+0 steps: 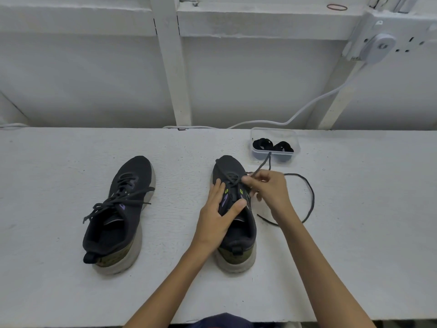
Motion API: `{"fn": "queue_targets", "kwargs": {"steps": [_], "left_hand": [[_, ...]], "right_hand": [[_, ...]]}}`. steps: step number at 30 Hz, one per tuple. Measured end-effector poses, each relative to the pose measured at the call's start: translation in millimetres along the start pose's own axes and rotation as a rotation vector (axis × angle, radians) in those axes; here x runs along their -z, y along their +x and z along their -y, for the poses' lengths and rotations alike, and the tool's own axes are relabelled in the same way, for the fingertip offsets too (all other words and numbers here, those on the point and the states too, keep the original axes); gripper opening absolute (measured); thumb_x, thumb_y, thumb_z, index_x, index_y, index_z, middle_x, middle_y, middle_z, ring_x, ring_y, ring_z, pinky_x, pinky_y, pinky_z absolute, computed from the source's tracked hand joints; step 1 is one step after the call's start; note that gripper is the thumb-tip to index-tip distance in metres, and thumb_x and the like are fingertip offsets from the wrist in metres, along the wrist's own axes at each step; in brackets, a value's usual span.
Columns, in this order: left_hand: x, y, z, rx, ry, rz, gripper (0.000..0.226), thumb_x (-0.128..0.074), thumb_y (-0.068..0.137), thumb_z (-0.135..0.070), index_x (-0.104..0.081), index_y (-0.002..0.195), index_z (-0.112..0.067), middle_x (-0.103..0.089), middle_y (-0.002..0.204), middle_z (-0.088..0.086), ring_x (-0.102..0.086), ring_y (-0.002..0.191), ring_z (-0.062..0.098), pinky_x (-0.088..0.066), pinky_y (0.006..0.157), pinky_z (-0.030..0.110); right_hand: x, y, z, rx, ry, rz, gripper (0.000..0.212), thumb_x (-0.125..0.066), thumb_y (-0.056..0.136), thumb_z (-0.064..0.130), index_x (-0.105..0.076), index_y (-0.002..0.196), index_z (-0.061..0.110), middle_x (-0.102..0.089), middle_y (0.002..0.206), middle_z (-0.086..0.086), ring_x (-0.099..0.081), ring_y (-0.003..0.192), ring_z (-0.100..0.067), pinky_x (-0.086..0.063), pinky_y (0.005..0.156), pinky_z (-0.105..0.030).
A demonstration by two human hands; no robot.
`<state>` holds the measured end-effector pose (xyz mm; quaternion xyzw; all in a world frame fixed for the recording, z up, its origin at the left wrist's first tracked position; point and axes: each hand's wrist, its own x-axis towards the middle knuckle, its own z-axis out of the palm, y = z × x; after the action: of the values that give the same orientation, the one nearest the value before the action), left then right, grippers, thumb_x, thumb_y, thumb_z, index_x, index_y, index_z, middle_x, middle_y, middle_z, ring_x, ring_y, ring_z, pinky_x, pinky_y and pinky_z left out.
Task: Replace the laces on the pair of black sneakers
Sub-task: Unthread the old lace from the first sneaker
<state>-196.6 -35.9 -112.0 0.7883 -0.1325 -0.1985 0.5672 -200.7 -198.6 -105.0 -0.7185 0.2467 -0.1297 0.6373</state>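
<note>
Head view: tub (pixel 274 129) holds two coiled laces (pixel 262 144); right hand (pixel 272 188) pinches loose lace (pixel 311 197), left hand (pixel 217 214) grips sneaker (pixel 238 235).

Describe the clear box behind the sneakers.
The box is small, rectangular, clear plastic with rounded corners, no lid on, upright on the white table near its back edge, beyond the right sneaker's toe. Two coiled black lace bundles lie inside, side by side. A loose lace's end overlaps its front wall.
</note>
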Motion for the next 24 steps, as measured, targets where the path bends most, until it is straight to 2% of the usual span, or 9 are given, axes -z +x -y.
{"fn": "queue_targets", "kwargs": {"steps": [2, 4, 9, 11, 14, 15, 20, 22, 24], "left_hand": [[0, 0, 0, 0.003, -0.006, 0.003, 0.092, -0.06, 0.074, -0.061, -0.028, 0.153, -0.025, -0.019, 0.159, -0.018, -0.011, 0.146, -0.004, -0.013, 0.116, 0.016], [0, 0, 1, 0.004, -0.005, -0.002, 0.092, -0.06, 0.074, -0.061, -0.028, 0.153, -0.024, -0.019, 0.159, -0.018, -0.011, 0.145, -0.004, -0.013, 0.114, 0.015], [0, 1, 1, -0.007, 0.003, -0.007, 0.089, -0.058, 0.075, -0.061, -0.031, 0.152, -0.026, -0.02, 0.159, -0.017, -0.013, 0.144, -0.006, -0.014, 0.112, 0.011], [0, 1, 1, -0.008, 0.002, 0.001, 0.089, -0.059, 0.075, -0.062, -0.031, 0.152, -0.026, -0.02, 0.159, -0.017, -0.013, 0.145, -0.006, -0.015, 0.114, 0.013], [0, 0, 1, 0.006, -0.006, 0.0, 0.091, -0.059, 0.074, -0.061, -0.029, 0.152, -0.025, -0.019, 0.159, -0.018, -0.011, 0.145, -0.006, -0.013, 0.112, 0.012], [0, 0, 1, 0.006, -0.007, -0.004, 0.091, -0.059, 0.074, -0.061, -0.029, 0.152, -0.025, -0.019, 0.159, -0.018, -0.011, 0.145, -0.006, -0.013, 0.111, 0.011], [0, 1, 2, -0.009, -0.002, -0.007, 0.087, -0.057, 0.075, -0.061, -0.033, 0.151, -0.026, -0.023, 0.159, -0.014, -0.013, 0.146, -0.004, -0.015, 0.115, 0.015], [0, 1, 1, -0.007, 0.006, -0.001, 0.089, -0.057, 0.075, -0.062, -0.031, 0.152, -0.026, -0.021, 0.159, -0.015, -0.012, 0.145, -0.004, -0.014, 0.113, 0.013], [0, 0, 0, 0.0, -0.002, -0.001, 0.091, -0.059, 0.074, -0.061, -0.029, 0.152, -0.025, -0.019, 0.159, -0.017, -0.012, 0.145, -0.005, -0.013, 0.112, 0.011]], "right_hand": [[4, 4, 3, 0.013, 0.138, -0.191, 0.017, -0.075, 0.085, 0.015, -0.068, 0.079, 0.001, -0.064, 0.069, -0.007, -0.056, 0.047, -0.016, -0.038, 0.042, -0.024], [7, 7, 4, -0.002, 0.23, -0.263, 0.016, -0.073, 0.087, 0.018, -0.066, 0.081, 0.005, -0.062, 0.071, -0.006, -0.054, 0.048, -0.016, -0.039, 0.042, -0.024], [-1, -4, -1, -0.047, -0.033, 0.101, 0.024, -0.081, 0.078, 0.02, -0.066, 0.075, 0.001, -0.063, 0.064, -0.008, -0.054, 0.047, -0.018, -0.035, 0.04, -0.023], [-1, -3, 0, 0.011, -0.035, 0.042, 0.021, -0.081, 0.078, 0.016, -0.067, 0.073, 0.0, -0.066, 0.065, -0.011, -0.055, 0.048, -0.019, -0.037, 0.041, -0.024], [2, 1, 3, 0.037, 0.119, -0.218, 0.019, -0.076, 0.082, 0.015, -0.066, 0.076, 0.0, -0.066, 0.069, -0.008, -0.055, 0.05, -0.017, -0.04, 0.044, -0.022], [2, 1, 3, 0.022, 0.162, -0.247, 0.02, -0.076, 0.083, 0.016, -0.066, 0.077, 0.0, -0.065, 0.07, -0.007, -0.054, 0.049, -0.017, -0.039, 0.044, -0.022], [-8, -5, 0, 0.008, -0.026, 0.041, 0.018, -0.08, 0.078, 0.013, -0.068, 0.07, 0.002, -0.072, 0.079, -0.01, -0.053, 0.048, -0.01, -0.037, 0.043, -0.016], [-6, -3, 2, 0.05, -0.003, -0.041, 0.018, -0.079, 0.079, 0.012, -0.067, 0.067, 0.006, -0.071, 0.072, -0.008, -0.054, 0.048, -0.01, -0.039, 0.045, -0.016], [-3, 1, 5, 0.062, 0.093, -0.211, 0.017, -0.077, 0.081, 0.014, -0.066, 0.07, 0.007, -0.068, 0.066, -0.001, -0.055, 0.049, -0.013, -0.04, 0.046, -0.02]]}}
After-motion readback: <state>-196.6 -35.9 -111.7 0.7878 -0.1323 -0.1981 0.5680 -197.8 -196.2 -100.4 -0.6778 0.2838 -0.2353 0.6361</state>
